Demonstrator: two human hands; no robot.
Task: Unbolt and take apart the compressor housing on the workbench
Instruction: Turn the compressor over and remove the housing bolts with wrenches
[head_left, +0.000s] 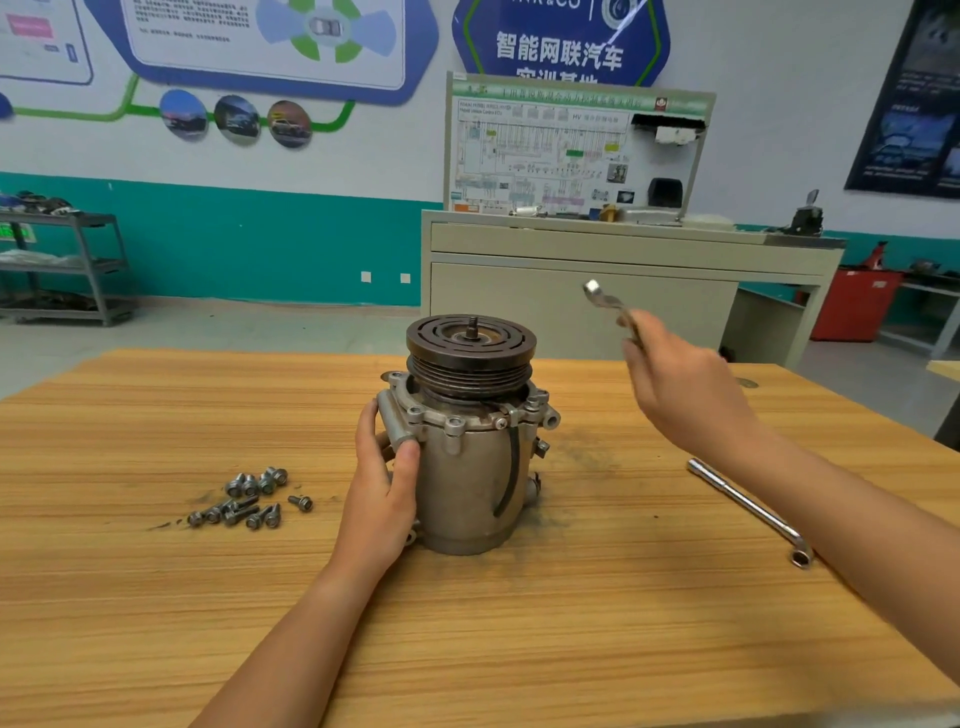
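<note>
Grip: your right hand (680, 384) holds a wrench (605, 301), raised; left hand (382, 483) clasps the compressor (467, 467) | compressor stands upright on the table (156, 597) | its top bolts (454, 423) lie below-left of the wrench; right hand nearer.

The left hand (382, 483) wraps the left side of the compressor (467, 467), thumb lying across its front, forearm reaching in from below. The right hand (680, 384) is raised in the air to the compressor's upper right, fingers curled round a wrench (605, 301), arm stretched in from the right
</note>
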